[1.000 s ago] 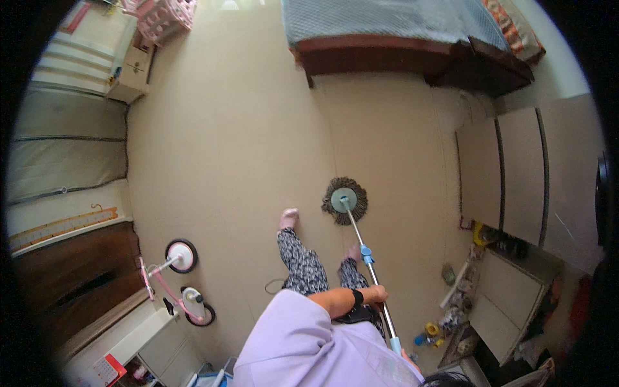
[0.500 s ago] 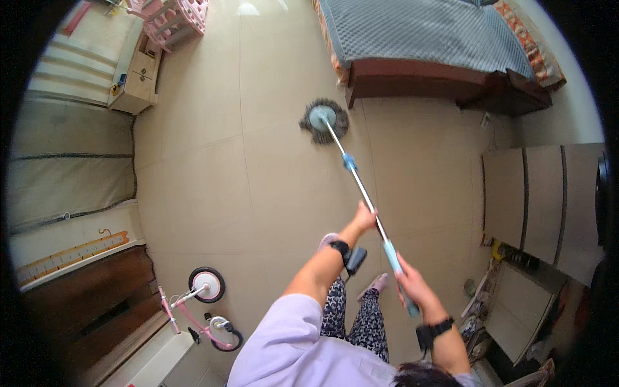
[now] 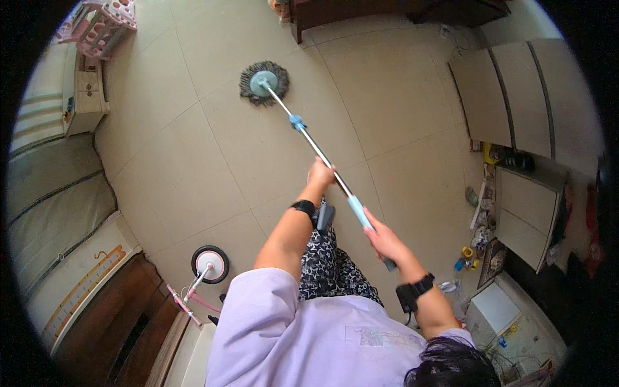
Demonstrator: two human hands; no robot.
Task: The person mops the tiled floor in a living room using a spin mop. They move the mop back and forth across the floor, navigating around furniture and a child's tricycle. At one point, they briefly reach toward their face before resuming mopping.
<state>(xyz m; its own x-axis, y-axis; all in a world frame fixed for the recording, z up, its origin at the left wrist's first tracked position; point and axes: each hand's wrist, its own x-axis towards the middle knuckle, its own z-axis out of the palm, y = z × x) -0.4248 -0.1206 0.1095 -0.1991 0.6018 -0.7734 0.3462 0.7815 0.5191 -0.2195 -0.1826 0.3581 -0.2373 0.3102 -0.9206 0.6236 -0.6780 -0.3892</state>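
Head view: a mop is held in both hands over a pale tiled floor. The left hand is wrapped around the metal part of the shaft, roughly midway along it, with the fingers closed on it. The right hand is closed around the light blue grip nearer the shaft's upper end, a dark end piece showing just below the fist. A black band is worn on each wrist. The shaft is slanted up and to the left from the hands, and the round grey mop head is laid flat on the floor, well away from the person, near a dark wooden bed frame. A small pink bicycle is seen at the lower left, beside dark wooden furniture. Pale cabinets are ranged along the right, with small items scattered on the floor below them.
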